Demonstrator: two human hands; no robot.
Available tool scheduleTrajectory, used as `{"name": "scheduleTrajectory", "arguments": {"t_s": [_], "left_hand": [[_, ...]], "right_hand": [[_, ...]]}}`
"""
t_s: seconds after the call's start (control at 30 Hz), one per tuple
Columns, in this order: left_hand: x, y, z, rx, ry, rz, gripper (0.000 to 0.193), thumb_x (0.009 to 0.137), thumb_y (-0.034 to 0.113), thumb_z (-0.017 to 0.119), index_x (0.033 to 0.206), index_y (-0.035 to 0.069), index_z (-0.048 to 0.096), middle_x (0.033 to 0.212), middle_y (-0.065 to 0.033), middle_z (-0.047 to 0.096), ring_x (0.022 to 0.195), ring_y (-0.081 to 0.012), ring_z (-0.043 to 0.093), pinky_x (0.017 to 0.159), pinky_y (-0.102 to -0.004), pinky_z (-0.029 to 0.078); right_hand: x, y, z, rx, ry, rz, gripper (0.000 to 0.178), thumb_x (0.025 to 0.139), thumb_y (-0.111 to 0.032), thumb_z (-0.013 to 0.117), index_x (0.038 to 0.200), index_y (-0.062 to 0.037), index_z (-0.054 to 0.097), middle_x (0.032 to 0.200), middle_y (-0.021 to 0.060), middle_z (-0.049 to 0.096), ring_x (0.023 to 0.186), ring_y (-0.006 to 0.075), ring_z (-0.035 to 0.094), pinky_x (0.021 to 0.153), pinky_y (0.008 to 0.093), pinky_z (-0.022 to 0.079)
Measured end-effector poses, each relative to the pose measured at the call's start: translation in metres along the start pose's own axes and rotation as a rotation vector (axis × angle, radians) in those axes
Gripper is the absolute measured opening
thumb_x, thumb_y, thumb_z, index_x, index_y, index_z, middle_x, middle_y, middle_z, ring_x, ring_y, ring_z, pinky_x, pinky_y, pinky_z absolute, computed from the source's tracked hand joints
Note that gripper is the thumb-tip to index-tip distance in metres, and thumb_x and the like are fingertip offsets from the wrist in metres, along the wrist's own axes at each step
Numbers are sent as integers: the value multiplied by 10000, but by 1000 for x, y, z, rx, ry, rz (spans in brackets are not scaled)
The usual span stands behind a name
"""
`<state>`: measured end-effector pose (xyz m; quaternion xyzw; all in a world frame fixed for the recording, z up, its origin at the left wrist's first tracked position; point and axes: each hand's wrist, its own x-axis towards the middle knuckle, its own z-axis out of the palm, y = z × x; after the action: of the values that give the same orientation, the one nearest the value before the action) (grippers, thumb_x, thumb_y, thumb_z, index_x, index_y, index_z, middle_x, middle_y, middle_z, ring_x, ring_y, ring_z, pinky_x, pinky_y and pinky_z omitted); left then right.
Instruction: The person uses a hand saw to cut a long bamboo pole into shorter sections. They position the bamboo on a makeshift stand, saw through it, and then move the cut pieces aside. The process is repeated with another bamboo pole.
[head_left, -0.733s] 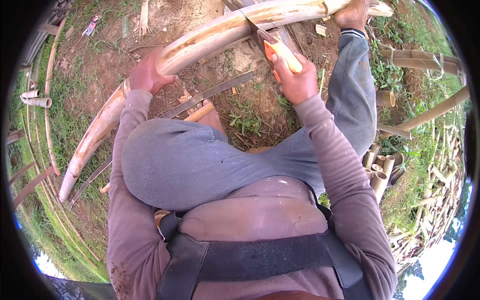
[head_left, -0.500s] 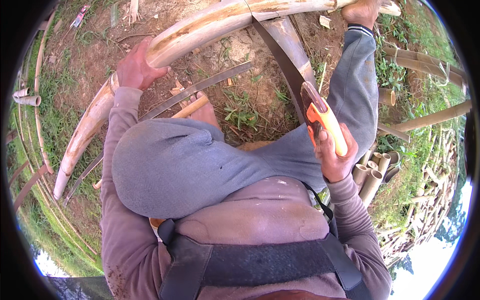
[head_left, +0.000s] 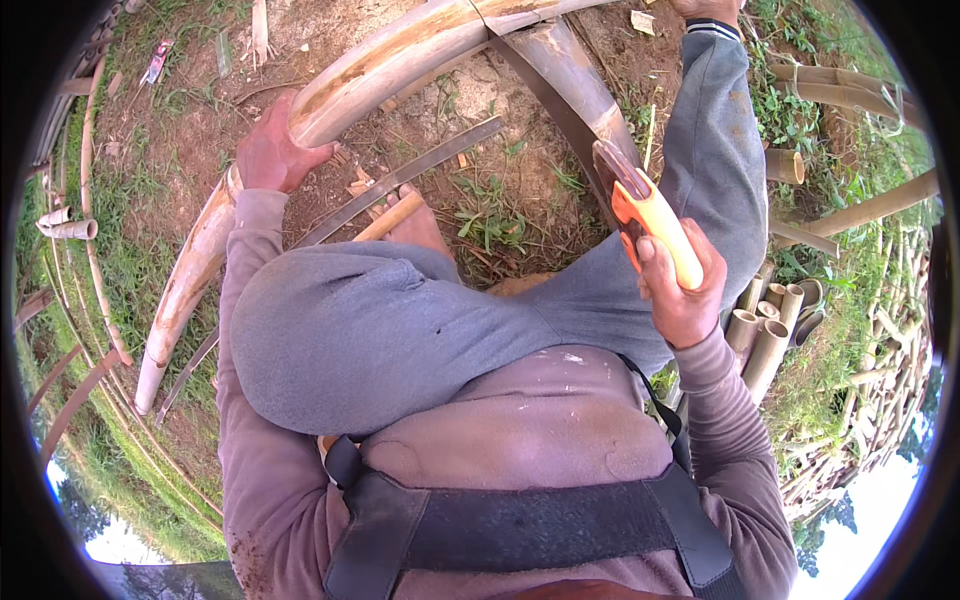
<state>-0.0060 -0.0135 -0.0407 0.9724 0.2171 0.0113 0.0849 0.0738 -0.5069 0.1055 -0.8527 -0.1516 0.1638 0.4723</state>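
Observation:
My left hand [head_left: 282, 145] is wrapped over a thick, pale brown-streaked bamboo pole [head_left: 365, 85] that runs from the lower left to the top. In my right hand [head_left: 690, 300] is the orange handle of a hand saw [head_left: 668, 232]. Its long dark blade reaches up to the left, and its far end sits in or against the pole near the top edge. Close to the cut, another bamboo length [head_left: 575, 70] lies crosswise under the pole. My bare right foot [head_left: 705, 8] is at the pole's right end, partly out of view.
A flat strip [head_left: 400, 180] lies beside my left foot [head_left: 420, 225]. Short cut bamboo tubes [head_left: 765, 335] stand in a bunch at the right, near tied poles [head_left: 850, 90]. Behind them is a heap of bamboo pieces [head_left: 870, 410]. Thin slats and poles lie along the left grass.
The saw handle has moved slightly right, away from the pole, with the blade still at the cut. My left hand keeps its grip. The whole view has shifted a little.

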Motion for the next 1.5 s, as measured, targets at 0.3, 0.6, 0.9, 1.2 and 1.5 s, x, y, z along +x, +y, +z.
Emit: {"name": "scheduleTrajectory", "arguments": {"t_s": [0.3, 0.6, 0.9, 1.2, 1.5], "left_hand": [[15, 16, -10, -3, -20, 70, 1046, 649, 561, 939, 1509, 115, 548, 1355, -191, 701, 1185, -394, 707, 1015, -504, 558], [5, 5, -10, -20, -42, 24, 1054, 616, 551, 940, 1470, 47, 584, 1356, -193, 701, 1202, -385, 700, 1033, -481, 559], [14, 14, -13, -20, -119, -5, 1053, 627, 571, 933, 1482, 75, 569, 1289, -202, 729, 1174, -385, 720, 1019, -476, 567], [3, 20, -23, -51, -88, -31, 944, 629, 477, 977, 1412, 88, 620, 1275, -198, 741, 1157, -384, 731, 990, -480, 573], [14, 27, -24, -29, -137, -31, 990, 637, 506, 947, 1473, 133, 567, 1307, -172, 731, 1199, -380, 710, 1031, -483, 545]], "right_hand": [[209, 22, 129, 29, 174, -256, 402, 962, -351, 806, 1090, 26, 759, 814, 112, 747, 712, 139, 661, 682, 335, 541], [9, -3, 11, 48, 27, -8, 221, 966, -170, 823, 1067, 16, 759, 822, 90, 730, 689, 132, 640, 641, 331, 522], [190, 3, 119, -10, 108, -53, 469, 959, -478, 756, 1051, -18, 760, 883, 214, 763, 830, 403, 746, 811, 502, 573], [5, -4, 8, 32, 29, -25, 173, 956, -117, 805, 1059, 13, 756, 768, 92, 677, 668, 143, 653, 637, 341, 520], [171, 8, 108, 4, 91, -70, 412, 970, -428, 753, 1074, -29, 759, 847, 185, 753, 790, 379, 732, 739, 438, 578]]}}
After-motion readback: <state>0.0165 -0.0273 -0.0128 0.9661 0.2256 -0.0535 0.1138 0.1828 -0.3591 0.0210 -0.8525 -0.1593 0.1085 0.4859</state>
